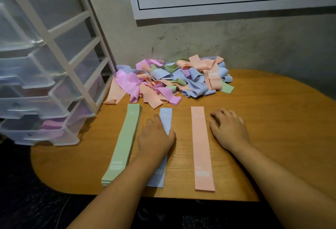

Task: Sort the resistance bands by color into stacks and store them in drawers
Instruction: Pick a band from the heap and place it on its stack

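Three strips of sorted bands on a wooden table (263,101), with both hands down among them.

A clear plastic drawer unit (54,65) stands at the left, purple bands showing in its lower drawers. Beside it lies the green stack (123,141). Next, the left hand (156,137) lies flat on the blue band (166,119), pressing it without pinching. The peach band (201,146) follows. The right hand (229,128) rests on the table just beside it, loosely curled and holding nothing. The mixed pile (172,79) lies behind, against the wall.
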